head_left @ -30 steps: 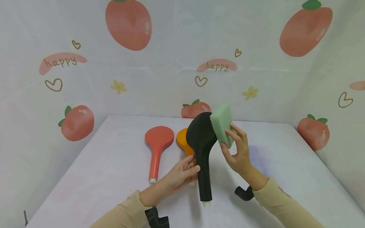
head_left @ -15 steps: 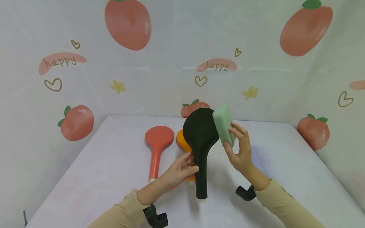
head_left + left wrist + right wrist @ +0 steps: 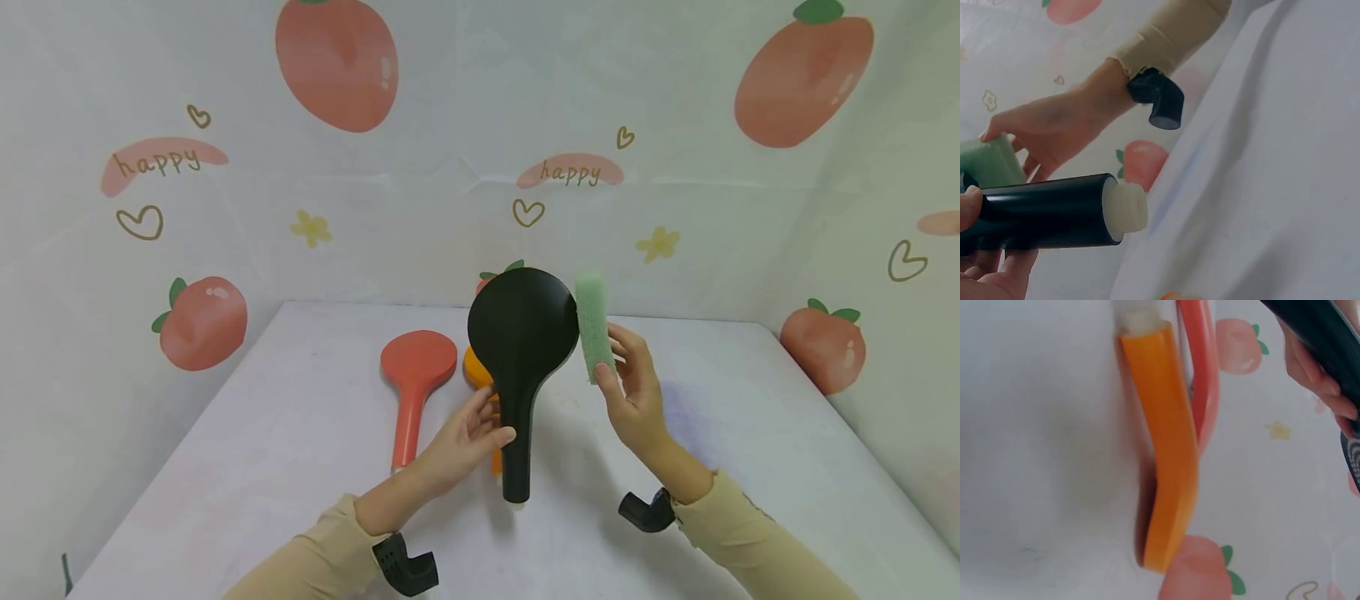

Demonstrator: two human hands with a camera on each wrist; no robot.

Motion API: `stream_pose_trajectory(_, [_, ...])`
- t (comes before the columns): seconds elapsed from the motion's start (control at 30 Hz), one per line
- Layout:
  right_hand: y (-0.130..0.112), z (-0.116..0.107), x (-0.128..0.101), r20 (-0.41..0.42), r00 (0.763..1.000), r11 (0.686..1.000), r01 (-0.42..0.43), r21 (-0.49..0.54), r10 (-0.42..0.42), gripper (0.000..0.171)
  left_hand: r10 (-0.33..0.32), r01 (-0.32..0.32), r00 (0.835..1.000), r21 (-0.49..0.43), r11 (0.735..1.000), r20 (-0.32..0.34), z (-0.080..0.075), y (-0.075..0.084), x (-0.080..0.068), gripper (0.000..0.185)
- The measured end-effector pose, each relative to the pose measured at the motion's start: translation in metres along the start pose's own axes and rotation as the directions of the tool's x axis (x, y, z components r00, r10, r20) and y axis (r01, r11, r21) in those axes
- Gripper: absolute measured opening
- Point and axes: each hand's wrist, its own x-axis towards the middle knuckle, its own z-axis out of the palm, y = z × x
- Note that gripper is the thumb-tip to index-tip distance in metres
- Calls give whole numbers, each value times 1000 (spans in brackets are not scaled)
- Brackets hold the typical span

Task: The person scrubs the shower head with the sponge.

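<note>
My left hand [image 3: 467,436] grips the handle of a black shower head [image 3: 519,350], holding it upright above the table with its round back toward me. In the left wrist view the black handle [image 3: 1047,212] ends in a white threaded tip [image 3: 1127,209]. My right hand [image 3: 633,392] pinches a green sponge [image 3: 594,323] and holds it edge-on just right of the black head; whether they touch is unclear. The sponge [image 3: 988,164] also shows in the left wrist view.
A red shower head [image 3: 415,382] lies face down on the white table [image 3: 262,450], left of centre. An orange shower head [image 3: 1163,456] lies beside it, mostly hidden behind the black one in the head view. Printed fruit walls enclose the table on three sides.
The black shower head has turned and risen, now showing its full round back. The sponge has rotated from face-on to edge-on beside the head's right rim.
</note>
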Motion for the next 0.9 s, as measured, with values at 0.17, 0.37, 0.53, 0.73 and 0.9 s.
stream_pose_trajectory(0.17, [-2, 1, 0, 2, 1000, 1000, 6, -3, -6, 35, 14, -13, 1000, 25, 1000, -19, -2, 5, -2, 66])
stream_pose_trajectory(0.37, [-5, -6, 15, -17, 998, 998, -68, 12, 68, 34, 17, -10, 999, 154, 988, -46, -4, 11, -3, 64])
stream_pose_trajectory(0.53, [-6, -15, 27, -5, 995, 994, -104, -9, 104, 36, 30, -26, 999, 197, 980, -19, -4, 13, -4, 66])
stream_pose_trajectory(0.73, [-4, -21, 25, 15, 990, 990, -139, -37, 140, 39, 61, -45, 996, 232, 972, -63, -3, 12, -7, 66])
stream_pose_trajectory(0.9, [-5, -24, 19, 19, 989, 987, -144, -77, 146, 38, 102, -76, 990, 242, 967, -100, -5, 9, -6, 65])
